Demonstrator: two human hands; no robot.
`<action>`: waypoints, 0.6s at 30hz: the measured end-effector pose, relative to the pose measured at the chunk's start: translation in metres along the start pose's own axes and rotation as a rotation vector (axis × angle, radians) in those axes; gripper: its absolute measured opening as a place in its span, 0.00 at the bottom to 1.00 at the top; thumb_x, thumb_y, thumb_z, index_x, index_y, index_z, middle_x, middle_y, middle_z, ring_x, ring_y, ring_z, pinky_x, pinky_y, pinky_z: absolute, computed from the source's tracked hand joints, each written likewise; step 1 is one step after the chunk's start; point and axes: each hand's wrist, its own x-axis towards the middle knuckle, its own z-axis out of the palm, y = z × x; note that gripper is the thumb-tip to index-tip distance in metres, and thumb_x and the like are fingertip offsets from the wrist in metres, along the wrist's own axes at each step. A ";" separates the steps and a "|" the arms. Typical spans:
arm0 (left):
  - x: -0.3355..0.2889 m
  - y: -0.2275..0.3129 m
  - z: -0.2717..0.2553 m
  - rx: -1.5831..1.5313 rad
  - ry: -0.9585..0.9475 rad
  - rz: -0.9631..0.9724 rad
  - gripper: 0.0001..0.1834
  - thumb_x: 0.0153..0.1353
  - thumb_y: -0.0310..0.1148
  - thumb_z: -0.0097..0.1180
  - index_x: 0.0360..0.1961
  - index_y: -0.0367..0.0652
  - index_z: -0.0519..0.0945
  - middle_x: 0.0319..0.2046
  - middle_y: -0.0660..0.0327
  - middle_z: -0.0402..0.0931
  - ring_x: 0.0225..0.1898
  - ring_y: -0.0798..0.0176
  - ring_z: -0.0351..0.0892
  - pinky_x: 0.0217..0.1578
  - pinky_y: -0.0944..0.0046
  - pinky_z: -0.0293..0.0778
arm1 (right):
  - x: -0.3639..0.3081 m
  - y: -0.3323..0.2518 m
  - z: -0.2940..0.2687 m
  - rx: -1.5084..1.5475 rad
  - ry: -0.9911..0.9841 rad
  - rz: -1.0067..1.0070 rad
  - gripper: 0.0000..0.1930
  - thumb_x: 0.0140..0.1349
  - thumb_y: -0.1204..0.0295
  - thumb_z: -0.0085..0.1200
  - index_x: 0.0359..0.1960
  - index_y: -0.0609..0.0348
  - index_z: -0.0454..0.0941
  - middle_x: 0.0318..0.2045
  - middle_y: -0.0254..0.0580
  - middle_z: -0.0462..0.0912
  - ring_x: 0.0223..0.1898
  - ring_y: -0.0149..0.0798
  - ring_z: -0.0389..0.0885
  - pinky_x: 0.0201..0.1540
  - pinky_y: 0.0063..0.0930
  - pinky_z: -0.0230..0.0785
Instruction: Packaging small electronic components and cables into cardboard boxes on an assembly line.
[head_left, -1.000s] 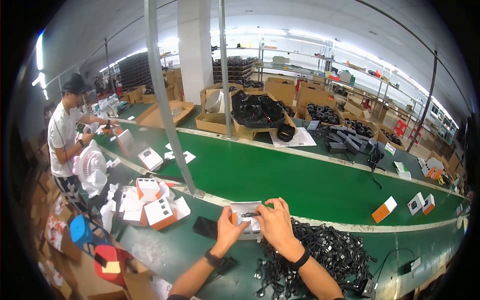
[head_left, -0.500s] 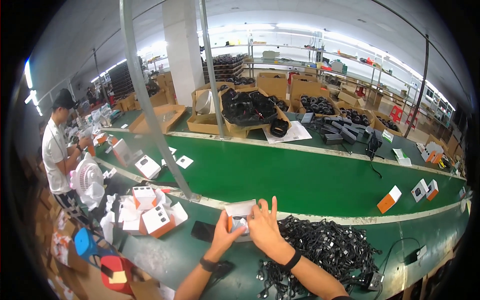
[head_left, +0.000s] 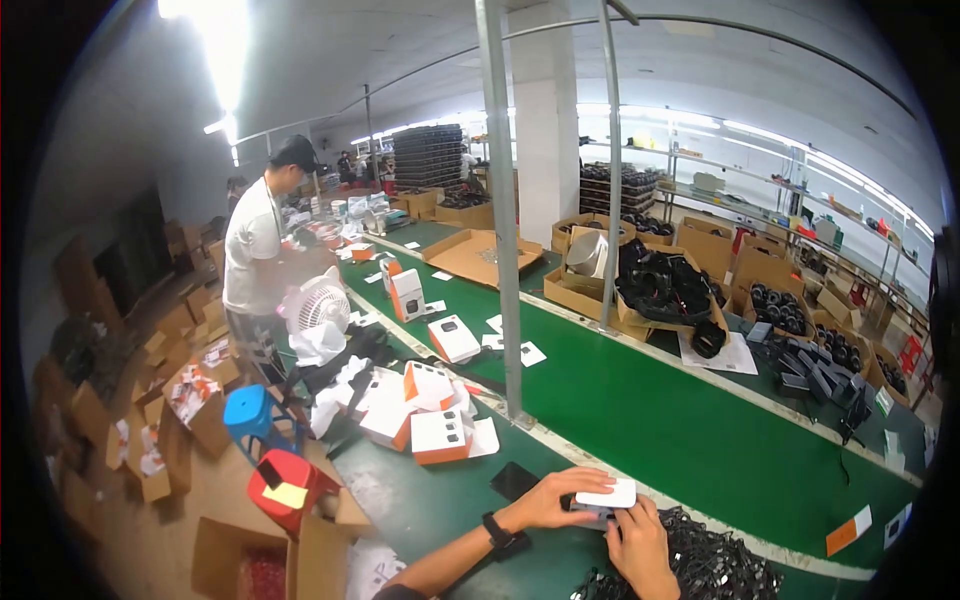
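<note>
A small white box [head_left: 612, 492] is between my hands at the near edge of the bench, its white flap raised. My left hand [head_left: 556, 502] comes in from the left and grips it, fingers along the top and thumb at the near side. My right hand [head_left: 642, 548] holds its near right side, fingers bent against it. What is inside is mostly hidden by my fingers. Beside my right hand lies a heap of black cables [head_left: 715, 560]. A flat black object [head_left: 513, 481] lies left of my left hand.
White-and-orange boxes [head_left: 440, 435] are piled at left, near a metal post [head_left: 500, 220]. A green conveyor belt [head_left: 660, 420] runs beyond the bench. A red stool [head_left: 290, 492], a blue stool [head_left: 258, 412] and open cartons stand on the floor. A co-worker [head_left: 262, 240] stands far left.
The view has swung left, so the bench and belt sit further right in it. My hands stay at the box; its flap now lies lower, under my left fingers.
</note>
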 end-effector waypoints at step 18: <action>-0.001 0.027 0.008 0.371 -0.037 0.028 0.16 0.68 0.30 0.70 0.56 0.48 0.91 0.64 0.60 0.86 0.69 0.46 0.79 0.71 0.47 0.75 | 0.000 -0.001 -0.077 0.365 0.356 0.284 0.12 0.65 0.82 0.68 0.50 0.67 0.90 0.52 0.54 0.91 0.44 0.39 0.94 0.37 0.25 0.89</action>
